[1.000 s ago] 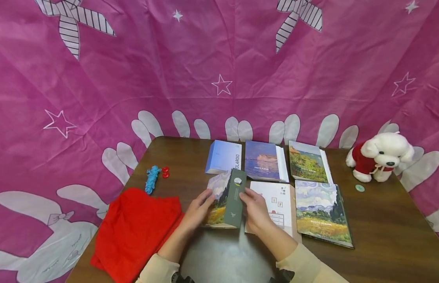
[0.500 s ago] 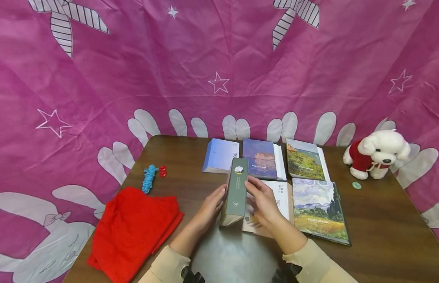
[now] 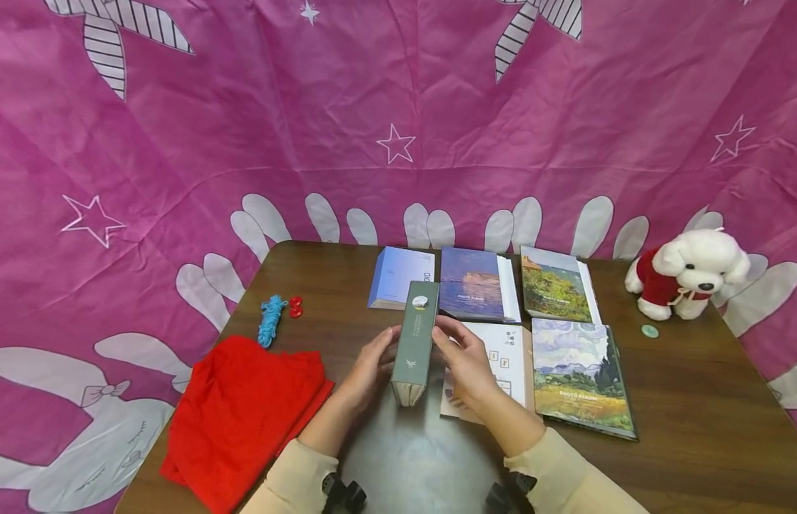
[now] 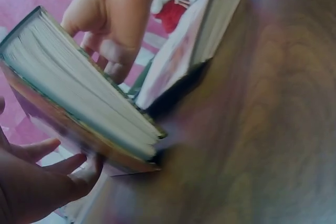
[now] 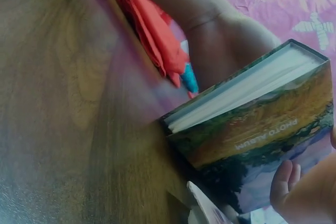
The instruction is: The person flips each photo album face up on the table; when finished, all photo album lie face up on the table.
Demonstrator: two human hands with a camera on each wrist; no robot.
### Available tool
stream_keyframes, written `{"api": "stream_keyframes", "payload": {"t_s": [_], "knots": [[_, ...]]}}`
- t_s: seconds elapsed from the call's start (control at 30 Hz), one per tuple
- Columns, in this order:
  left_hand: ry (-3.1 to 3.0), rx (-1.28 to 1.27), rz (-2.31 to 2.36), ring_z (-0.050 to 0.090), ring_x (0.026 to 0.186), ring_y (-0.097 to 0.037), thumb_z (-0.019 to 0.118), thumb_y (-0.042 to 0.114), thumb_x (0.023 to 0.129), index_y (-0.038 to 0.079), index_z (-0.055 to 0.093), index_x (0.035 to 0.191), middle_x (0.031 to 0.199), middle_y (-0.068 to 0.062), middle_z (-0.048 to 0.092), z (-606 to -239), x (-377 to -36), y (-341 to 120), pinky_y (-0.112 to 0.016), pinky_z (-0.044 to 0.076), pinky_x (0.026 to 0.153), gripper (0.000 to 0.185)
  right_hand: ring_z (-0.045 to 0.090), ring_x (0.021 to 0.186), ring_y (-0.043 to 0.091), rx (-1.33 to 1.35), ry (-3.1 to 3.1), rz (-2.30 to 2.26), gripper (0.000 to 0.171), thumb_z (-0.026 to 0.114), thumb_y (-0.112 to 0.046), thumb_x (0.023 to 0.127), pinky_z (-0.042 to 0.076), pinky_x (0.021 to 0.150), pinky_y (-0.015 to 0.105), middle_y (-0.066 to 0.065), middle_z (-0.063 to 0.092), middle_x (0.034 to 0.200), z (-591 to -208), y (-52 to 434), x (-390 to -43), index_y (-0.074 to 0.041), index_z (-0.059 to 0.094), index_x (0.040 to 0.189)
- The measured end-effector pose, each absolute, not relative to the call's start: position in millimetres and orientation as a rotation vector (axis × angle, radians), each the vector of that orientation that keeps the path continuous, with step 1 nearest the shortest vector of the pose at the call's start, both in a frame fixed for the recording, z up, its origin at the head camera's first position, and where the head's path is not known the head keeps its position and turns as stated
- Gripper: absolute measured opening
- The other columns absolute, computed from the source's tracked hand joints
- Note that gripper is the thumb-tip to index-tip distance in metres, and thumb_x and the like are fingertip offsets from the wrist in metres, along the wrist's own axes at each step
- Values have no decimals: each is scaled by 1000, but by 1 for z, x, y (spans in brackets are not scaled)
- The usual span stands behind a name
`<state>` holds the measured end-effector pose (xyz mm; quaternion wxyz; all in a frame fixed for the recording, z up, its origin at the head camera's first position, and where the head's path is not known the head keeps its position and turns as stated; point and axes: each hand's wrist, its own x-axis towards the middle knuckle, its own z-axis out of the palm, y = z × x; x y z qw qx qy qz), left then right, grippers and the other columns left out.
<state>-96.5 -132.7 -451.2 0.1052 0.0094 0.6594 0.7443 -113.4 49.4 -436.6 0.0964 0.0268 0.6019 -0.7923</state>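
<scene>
A thick photo album [image 3: 414, 343] stands on its page edges with its dark green spine turned upward, held between both hands close over the table. My left hand [image 3: 372, 368] grips its left cover, and several of those fingers are hidden behind the album in the head view. On the other side my right hand [image 3: 467, 364] holds the right cover, thumb near the spine. The left wrist view shows the album's white page block [image 4: 79, 82]. In the right wrist view its landscape cover [image 5: 262, 135] faces the camera. Under the right hand lies a white illustrated album [image 3: 516, 357].
Behind lie a pale blue album [image 3: 401, 275], a purple seascape album [image 3: 471, 282] and a garden-cover album [image 3: 559, 289]. A landscape album [image 3: 581, 378] is at right, near a plush dog [image 3: 690, 275] and green button [image 3: 650, 331]. Red cloth [image 3: 244, 421], blue cord [image 3: 270, 321] and red buttons [image 3: 296, 307] lie left.
The album has turned from showing its front cover to standing spine up between the hands. Over the last half second it has shifted slightly left and tilted.
</scene>
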Motion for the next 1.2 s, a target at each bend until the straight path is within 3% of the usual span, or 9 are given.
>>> {"api": "stream_keyframes", "payload": {"t_s": [0.1,0.23,0.47,0.67,0.9,1.07,1.2], "knots": [[1982,42,2203,57,125,-37,39,32,107,-7,40,150,143,-28,51,-443,-96,-138,-46,48,103,58,64,109,14,5,1840,-2311,40,64,-12,100,55,93,37,14,58,134,-438,45,-112,0,58,137],[2049,65,2208,60,113,-30,48,25,104,2,40,152,141,-24,51,-432,-94,-146,-42,55,93,54,61,119,22,-67,1864,-2249,44,67,-9,97,51,101,46,16,57,139,-441,40,-111,-2,57,139],[2174,14,2149,53,125,-35,56,29,102,18,38,156,153,-14,43,-425,-89,-160,-40,55,95,58,52,132,34,-16,1888,-2154,49,68,-12,96,45,107,49,19,53,144,-446,39,-108,1,53,141],[2251,-38,2130,54,122,-35,56,26,102,15,37,156,151,-17,45,-432,-88,-170,-33,55,91,59,40,141,40,14,1912,-2079,57,67,-17,98,35,115,54,24,42,153,-452,39,-108,2,45,147],[2277,-126,2120,46,133,-36,54,27,103,9,36,158,158,-18,38,-447,-89,-175,-51,42,111,60,27,148,42,40,1825,-2071,61,65,-20,99,25,120,53,29,30,159,-457,40,-107,2,40,150],[2183,-207,2155,49,129,-34,56,28,103,8,37,157,155,-19,42,-458,-89,-175,-49,40,112,60,23,150,40,44,1838,-2061,62,65,-22,99,25,120,51,27,25,162,-460,39,-106,1,40,150],[2138,-243,2177,43,134,-32,56,28,103,8,39,156,156,-17,41,-463,-90,-176,-51,34,115,59,21,151,39,51,1855,-2046,61,63,-23,99,23,121,52,25,24,163,-460,39,-104,0,40,151]]}}
